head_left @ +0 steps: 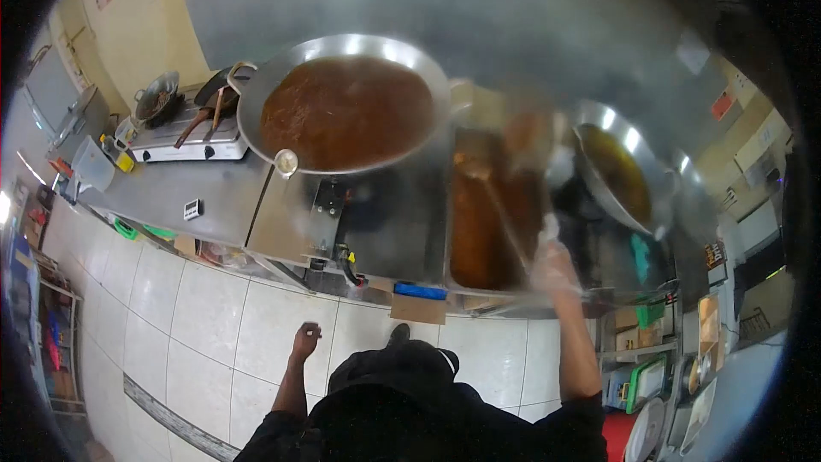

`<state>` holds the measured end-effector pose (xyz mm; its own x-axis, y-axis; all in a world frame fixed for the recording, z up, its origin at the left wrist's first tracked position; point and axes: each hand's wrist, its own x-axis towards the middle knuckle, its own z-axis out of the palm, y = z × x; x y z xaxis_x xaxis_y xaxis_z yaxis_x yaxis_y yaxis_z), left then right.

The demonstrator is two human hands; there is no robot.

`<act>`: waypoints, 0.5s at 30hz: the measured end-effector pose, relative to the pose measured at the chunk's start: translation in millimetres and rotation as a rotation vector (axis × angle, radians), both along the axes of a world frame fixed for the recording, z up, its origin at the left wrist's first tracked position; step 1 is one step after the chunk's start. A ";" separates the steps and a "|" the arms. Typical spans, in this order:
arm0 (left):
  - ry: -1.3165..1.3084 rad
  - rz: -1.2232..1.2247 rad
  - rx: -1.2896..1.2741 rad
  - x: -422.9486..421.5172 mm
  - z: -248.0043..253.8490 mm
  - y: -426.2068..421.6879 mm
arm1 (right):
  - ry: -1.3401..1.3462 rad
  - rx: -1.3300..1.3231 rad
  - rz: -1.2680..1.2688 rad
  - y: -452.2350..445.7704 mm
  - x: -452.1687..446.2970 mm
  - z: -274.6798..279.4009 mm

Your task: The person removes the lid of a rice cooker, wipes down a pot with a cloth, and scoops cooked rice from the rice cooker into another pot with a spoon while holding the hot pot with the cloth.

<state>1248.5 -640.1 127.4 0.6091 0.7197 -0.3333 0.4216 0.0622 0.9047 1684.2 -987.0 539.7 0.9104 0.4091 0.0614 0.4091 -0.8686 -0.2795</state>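
Grey wall panelling (299,0) rises behind a steel counter (158,197), with pale floor tiles (205,316) below; in the head view, the landmark is the large wok (250,111), wide and filled with red-brown liquid. Left of the large wok stands a gas stove (192,151) with pans on it, and farther left a yellow bottle (121,158). A small digital device (193,209) lies on the counter, nearer the person than the stove. At the large wok's near edge is a small round metal piece (286,162).

Right of the large wok, a rectangular vat (448,248) holds brownish liquid; beyond it sits a second wok (599,124), tilted, with yellow-brown liquid inside. The right hand (556,269), blurred, is closed around the handle of a long-handled utensil (505,216), whose head is in the vat. Another blurred scoop-like shape (528,139) shows at the vat's far end; whether that hand also holds it, I cannot tell. The left hand (306,340) hangs over the floor, nearer the person than the large wok, relaxed with fingers loosely curled.
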 end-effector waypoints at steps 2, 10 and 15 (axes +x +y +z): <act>-0.035 -0.080 0.056 2.6 9.9 3.8 | -0.039 -0.153 0.095 4.0 -15.4 0.0; 0.117 0.031 0.073 -164.0 -0.6 -60.1 | 0.189 -0.293 0.048 35.6 -65.4 3.6; 0.397 -0.136 0.095 -342.1 -77.1 -150.7 | -0.066 -0.464 0.243 52.4 -55.5 -57.1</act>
